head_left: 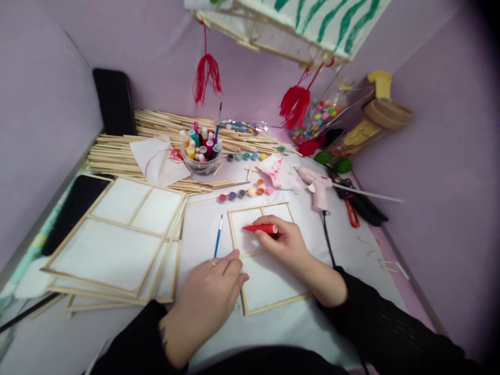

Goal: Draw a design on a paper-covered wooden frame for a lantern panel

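Observation:
In my right hand (287, 242) is a red marker (266, 228), its tip pointing left over the upper left pane of a wood-stick frame with white backing (269, 284). My left hand (213, 291) rests at the left edge of that frame, its fingers bent and close together; what is under them, if anything, is hidden. A thin blue paintbrush (218, 237) lies just beyond my left hand. Several similar frames (113, 250) are stacked at the left.
Behind are a tub of markers (201, 161), wooden sticks (113, 153), small paint pots (242, 193) and a stained tissue (279, 172). A pink glue gun (318, 185) and pliers (361, 205) lie right. Red tassels (207, 78) hang from a box (273, 39) overhead.

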A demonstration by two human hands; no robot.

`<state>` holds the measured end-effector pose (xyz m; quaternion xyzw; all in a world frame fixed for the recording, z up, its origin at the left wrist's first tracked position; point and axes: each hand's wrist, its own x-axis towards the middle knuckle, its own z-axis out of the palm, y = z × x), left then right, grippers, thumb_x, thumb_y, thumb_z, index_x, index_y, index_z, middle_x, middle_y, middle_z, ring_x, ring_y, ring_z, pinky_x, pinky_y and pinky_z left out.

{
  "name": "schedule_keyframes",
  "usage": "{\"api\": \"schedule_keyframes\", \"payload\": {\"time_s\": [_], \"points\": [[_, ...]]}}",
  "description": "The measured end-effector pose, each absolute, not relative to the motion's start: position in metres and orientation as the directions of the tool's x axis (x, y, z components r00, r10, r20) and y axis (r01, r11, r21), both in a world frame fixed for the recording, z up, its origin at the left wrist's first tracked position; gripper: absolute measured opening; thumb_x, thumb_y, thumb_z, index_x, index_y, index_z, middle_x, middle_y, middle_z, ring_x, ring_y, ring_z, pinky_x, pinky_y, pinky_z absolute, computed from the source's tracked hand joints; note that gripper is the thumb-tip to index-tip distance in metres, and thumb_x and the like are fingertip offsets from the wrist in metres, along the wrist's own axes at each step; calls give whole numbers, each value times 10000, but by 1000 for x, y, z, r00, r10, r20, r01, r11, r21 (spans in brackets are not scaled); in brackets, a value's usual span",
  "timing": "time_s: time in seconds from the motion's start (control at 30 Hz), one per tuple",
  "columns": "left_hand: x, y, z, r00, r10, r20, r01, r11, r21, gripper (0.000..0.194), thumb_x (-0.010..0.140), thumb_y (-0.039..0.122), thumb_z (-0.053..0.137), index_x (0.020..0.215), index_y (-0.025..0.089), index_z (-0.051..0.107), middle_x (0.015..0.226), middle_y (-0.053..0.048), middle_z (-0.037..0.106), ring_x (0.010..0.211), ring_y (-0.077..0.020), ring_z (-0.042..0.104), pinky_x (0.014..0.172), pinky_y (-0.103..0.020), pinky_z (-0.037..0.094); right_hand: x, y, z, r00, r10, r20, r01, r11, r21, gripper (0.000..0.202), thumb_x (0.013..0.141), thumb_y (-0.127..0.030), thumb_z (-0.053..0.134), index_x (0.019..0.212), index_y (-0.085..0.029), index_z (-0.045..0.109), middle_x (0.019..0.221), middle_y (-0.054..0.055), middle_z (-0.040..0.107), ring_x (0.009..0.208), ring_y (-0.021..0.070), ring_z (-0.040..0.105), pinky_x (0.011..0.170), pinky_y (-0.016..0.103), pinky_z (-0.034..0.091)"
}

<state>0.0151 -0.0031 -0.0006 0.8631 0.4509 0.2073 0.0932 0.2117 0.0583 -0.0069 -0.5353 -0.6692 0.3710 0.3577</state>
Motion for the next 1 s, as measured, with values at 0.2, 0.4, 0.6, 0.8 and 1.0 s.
{"api": "schedule_keyframes", "payload": {"time_s": [0.2,0.4,0.6,0.8,1.0], "points": [[16,-3,-1,500,819,282,742,-573,349,247,973,269,393,999,148,608,1049,-70,716,740,-208,679,615,-352,548,209,59,-6,-181,981,73,467,151,-871,146,782,-218,591,883,-173,686,812,37,728,692,153,659,649,255,520],[16,-3,0,499,812,301,740,-581,340,264,973,259,387,985,139,622,1032,-77,719,722,-204,678,603,-351,547,210,59,-8,-137,989,59,499,121,-858,156,787,-231,585,891,-180,690,810,32,727,673,155,650,634,258,512],[15,-4,-1,498,822,277,744,-569,351,259,970,261,399,998,136,624,1039,-78,717,736,-206,678,617,-354,552,211,58,-9,-99,993,59,509,101,-855,152,784,-226,593,896,-194,691,814,27,727,676,160,653,641,262,516],[16,-3,-1,501,820,278,743,-572,347,248,970,265,402,994,142,616,1050,-76,716,738,-207,678,619,-352,547,210,59,-8,-116,991,65,510,116,-853,156,780,-222,585,894,-196,689,823,26,728,700,165,661,665,267,523],[16,-3,-1,500,817,286,746,-575,336,239,971,263,408,1004,144,612,1036,-69,719,722,-202,675,609,-347,541,213,57,-9,-30,998,63,516,69,-854,150,776,-235,597,878,-181,693,801,37,726,657,161,645,611,258,506]]}}
